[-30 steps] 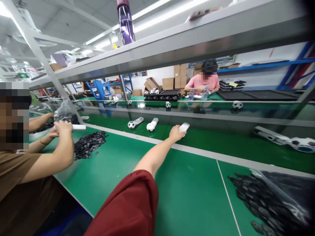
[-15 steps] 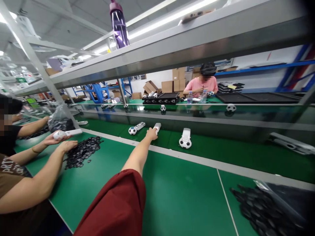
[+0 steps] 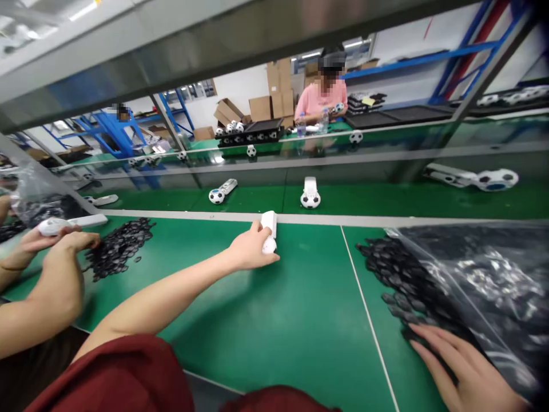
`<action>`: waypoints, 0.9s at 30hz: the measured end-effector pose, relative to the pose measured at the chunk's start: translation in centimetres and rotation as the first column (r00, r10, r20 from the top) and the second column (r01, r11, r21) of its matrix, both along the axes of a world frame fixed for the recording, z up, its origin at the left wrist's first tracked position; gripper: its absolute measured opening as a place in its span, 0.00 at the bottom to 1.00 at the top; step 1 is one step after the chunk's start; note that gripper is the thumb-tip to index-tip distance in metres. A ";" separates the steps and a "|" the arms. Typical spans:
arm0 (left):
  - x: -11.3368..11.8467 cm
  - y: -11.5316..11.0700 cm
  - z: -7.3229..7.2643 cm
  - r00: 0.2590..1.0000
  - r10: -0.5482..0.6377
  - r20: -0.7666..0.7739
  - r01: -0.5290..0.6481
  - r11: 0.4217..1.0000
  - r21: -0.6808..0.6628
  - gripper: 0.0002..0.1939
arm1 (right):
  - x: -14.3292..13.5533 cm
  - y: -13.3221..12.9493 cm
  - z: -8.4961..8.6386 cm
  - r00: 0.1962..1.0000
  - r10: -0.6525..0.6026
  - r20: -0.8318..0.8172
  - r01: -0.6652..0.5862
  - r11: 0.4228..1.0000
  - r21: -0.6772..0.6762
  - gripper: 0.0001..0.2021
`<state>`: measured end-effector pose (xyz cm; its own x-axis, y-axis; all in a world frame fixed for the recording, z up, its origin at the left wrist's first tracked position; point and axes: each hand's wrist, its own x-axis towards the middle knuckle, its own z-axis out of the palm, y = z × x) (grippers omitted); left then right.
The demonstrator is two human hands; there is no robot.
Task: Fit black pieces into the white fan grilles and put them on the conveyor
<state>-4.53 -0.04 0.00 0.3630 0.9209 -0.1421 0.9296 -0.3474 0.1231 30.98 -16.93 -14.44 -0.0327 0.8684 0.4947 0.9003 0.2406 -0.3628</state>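
**Left hand clasps a white handled piece; right hand rests on black parts**

The left hand (image 3: 249,253) is closed around a white handled piece (image 3: 270,231), fingers wrapped over its rounded lower end while the flat upper end sticks out beyond the knuckles, away from the person. The piece lies on or just above the green table (image 3: 274,326), close to the pale strip (image 3: 386,220) that borders the conveyor belt (image 3: 386,200). Beyond the grip, on the belt, stands a football-patterned unit (image 3: 309,193), and to the left of that a second one (image 3: 222,191) lies slanted.

The right hand (image 3: 461,369) lies flat and relaxed, fingers spread, gripping nothing; its fingertips touch the near edge of a heap of small black parts (image 3: 407,280). A clear plastic bag (image 3: 484,280) holding more of the same covers the heap just beyond and to the right of that hand.

Well to the left of the gripped piece, a co-worker's hands (image 3: 55,240) hold another white piece (image 3: 64,224), next to a separate pile of black parts (image 3: 118,246). Across the belt, a person in a pink shirt (image 3: 323,97) sits at the far bench.
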 end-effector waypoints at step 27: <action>7.9 -6.4 -3.7 0.889 -0.447 0.098 0.453 0.891 -0.044 0.34 | -2.0 -0.3 7.2 0.967 -0.069 0.243 0.135 0.955 -0.265 0.09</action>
<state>3.35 -6.47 -3.73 0.7492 0.6462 -0.1458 0.6610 -0.7147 0.2289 28.96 -17.21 -7.19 -0.0206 0.9744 0.2238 0.9811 0.0628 -0.1831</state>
